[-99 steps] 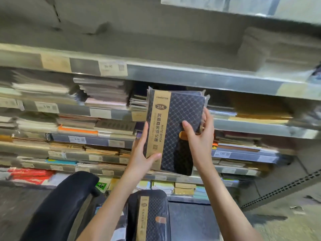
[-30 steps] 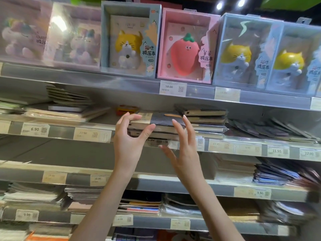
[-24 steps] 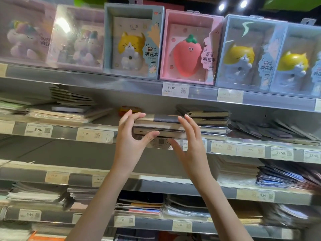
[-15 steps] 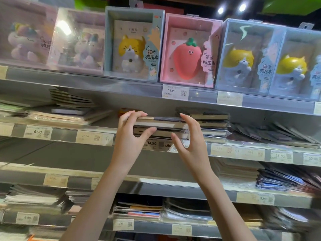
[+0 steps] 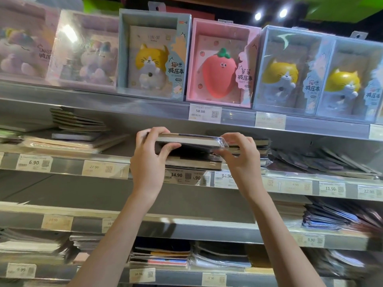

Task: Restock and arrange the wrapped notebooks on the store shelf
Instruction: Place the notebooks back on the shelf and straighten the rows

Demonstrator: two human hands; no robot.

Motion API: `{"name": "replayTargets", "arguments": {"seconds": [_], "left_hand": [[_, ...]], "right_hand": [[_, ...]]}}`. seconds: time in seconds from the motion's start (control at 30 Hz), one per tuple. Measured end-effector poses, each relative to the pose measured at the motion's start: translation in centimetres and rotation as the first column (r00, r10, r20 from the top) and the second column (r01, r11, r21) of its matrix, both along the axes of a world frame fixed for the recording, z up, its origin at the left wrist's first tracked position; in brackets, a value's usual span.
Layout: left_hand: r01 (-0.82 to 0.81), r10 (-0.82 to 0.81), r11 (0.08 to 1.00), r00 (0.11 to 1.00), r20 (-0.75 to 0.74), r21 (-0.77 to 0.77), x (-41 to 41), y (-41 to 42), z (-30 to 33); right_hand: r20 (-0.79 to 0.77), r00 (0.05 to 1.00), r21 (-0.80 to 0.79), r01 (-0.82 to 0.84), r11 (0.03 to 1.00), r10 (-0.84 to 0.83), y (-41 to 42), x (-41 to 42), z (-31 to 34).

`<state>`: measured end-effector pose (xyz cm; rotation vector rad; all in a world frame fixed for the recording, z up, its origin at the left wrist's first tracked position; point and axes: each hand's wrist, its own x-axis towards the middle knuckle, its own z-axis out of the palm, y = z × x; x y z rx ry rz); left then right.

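Note:
A dark wrapped notebook (image 5: 190, 140) lies flat, lifted slightly above a short stack of the same notebooks (image 5: 193, 162) on the second shelf (image 5: 68, 167). My left hand (image 5: 148, 160) grips its left end, fingers over the top and thumb underneath. My right hand (image 5: 241, 156) pinches its right end at the clear wrap corner. Another pile of dark notebooks (image 5: 259, 148) sits just right of the stack, partly hidden by my right hand.
Boxed plush-cover notebooks stand on the top shelf: a cat box (image 5: 153, 54), a pink strawberry box (image 5: 221, 63), more cat boxes (image 5: 290, 69). Thin notebooks (image 5: 76, 125) are piled at left, flat dark packs (image 5: 323, 160) at right. Price tags line the shelf rails.
My hands went from open around the stack to gripping the top notebook at both ends, and it now sits raised off the ones below.

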<state>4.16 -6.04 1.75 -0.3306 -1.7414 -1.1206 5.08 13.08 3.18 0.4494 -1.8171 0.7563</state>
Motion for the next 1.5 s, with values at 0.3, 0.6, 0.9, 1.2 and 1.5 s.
{"name": "replayTargets", "arguments": {"seconds": [0.3,0.6,0.9,1.2,1.5], "left_hand": [[0.201,-0.195,0.978,0.976,0.096,-0.060,-0.4,-0.6,-1.5],[0.096,-0.068,0.971,0.989,0.130,-0.221,-0.1,-1.0,-2.5],[0.047,-0.041,0.955,0.999,0.030,-0.294,-0.2,0.1,-3.4],[0.121,-0.113,0.972,0.992,0.050,-0.199,-3.5,0.3,-0.6],[0.132,0.010,0.903,0.945,0.326,-0.408,-6.9,0.9,-1.5]], "right_hand": [[0.041,0.999,0.113,0.026,0.993,-0.031,1.6,-1.8,-2.1],[0.222,0.972,0.162,-0.117,0.980,0.079,2.2,0.8,-2.5],[0.183,0.974,0.141,-0.163,0.977,0.136,-0.1,-0.3,-3.5],[-0.075,0.981,0.275,0.191,0.942,-0.177,-0.3,-4.2,-1.2],[-0.113,0.921,0.316,0.389,0.865,-0.373,0.7,-8.5,-4.1]]}}
